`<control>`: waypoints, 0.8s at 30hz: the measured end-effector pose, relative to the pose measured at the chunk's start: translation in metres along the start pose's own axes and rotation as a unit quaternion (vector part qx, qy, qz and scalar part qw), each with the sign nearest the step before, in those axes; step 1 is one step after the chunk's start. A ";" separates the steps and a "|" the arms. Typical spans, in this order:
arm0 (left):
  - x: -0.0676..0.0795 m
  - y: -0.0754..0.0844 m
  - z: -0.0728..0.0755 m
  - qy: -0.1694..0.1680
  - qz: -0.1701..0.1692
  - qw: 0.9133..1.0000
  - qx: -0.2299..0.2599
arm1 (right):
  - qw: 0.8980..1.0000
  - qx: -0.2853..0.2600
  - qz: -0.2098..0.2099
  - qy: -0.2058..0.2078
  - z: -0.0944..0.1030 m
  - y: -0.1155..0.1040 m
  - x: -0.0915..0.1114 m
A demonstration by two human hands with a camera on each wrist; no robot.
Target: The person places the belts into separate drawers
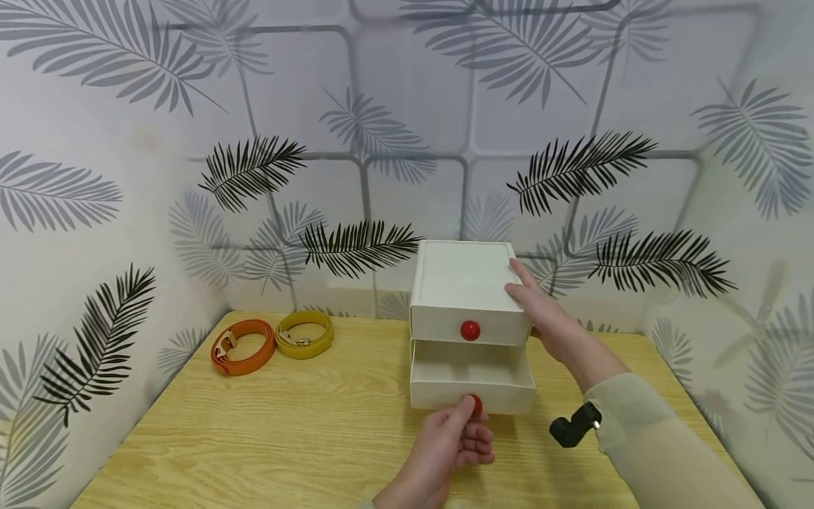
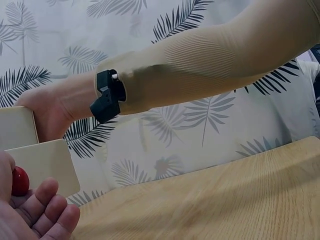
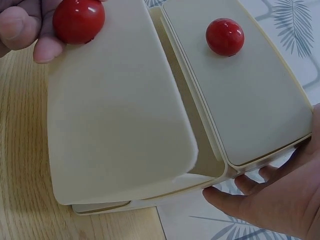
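Note:
A small white two-drawer cabinet (image 1: 467, 276) stands on the wooden table, its lower drawer (image 1: 439, 394) pulled partway out. The inside of that drawer looks bare where it shows. My left hand (image 1: 439, 449) pinches the lower drawer's red knob (image 2: 20, 181) between thumb and fingers, the other fingers loosely bent below it. On the cabinet's right side rests my right hand (image 1: 547, 314), its fingers spread along the side and over the top edge. The upper drawer (image 3: 260, 95) is closed, with a red knob (image 1: 470, 330) of its own.
An orange coiled belt (image 1: 257, 362) and a yellow coiled belt (image 1: 314, 348) lie side by side at the table's back left. Leaf-patterned walls (image 1: 407, 85) enclose the wooden table (image 1: 267, 438) at the back and sides. A black wrist device (image 1: 575, 424) sits on the right sleeve.

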State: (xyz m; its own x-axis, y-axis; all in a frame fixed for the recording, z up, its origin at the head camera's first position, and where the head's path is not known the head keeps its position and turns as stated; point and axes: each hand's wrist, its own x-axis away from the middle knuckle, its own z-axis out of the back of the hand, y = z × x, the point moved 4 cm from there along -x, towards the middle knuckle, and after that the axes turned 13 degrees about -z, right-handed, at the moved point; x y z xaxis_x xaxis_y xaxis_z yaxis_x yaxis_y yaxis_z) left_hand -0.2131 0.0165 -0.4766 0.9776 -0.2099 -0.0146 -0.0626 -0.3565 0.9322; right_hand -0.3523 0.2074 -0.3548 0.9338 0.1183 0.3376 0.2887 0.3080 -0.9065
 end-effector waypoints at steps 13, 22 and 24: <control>0.010 -0.001 0.002 -0.017 0.002 1.000 0.000 | 1.000 0.004 -0.002 -0.001 0.000 0.001 -0.001; 0.016 0.001 0.002 -0.018 0.005 1.000 -0.005 | 1.000 0.002 -0.003 0.001 0.000 0.000 -0.001; 0.017 0.002 0.002 -0.018 0.007 1.000 -0.005 | 1.000 0.002 -0.003 0.001 0.000 0.000 0.000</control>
State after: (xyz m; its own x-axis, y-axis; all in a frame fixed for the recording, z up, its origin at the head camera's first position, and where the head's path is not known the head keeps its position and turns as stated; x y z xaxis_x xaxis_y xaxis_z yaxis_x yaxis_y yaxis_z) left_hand -0.1970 0.0103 -0.4763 0.9687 -0.2480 -0.0149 -0.0736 -0.3436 0.9362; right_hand -0.3523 0.2075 -0.3550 0.9324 0.1156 0.3424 0.2929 0.3132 -0.9034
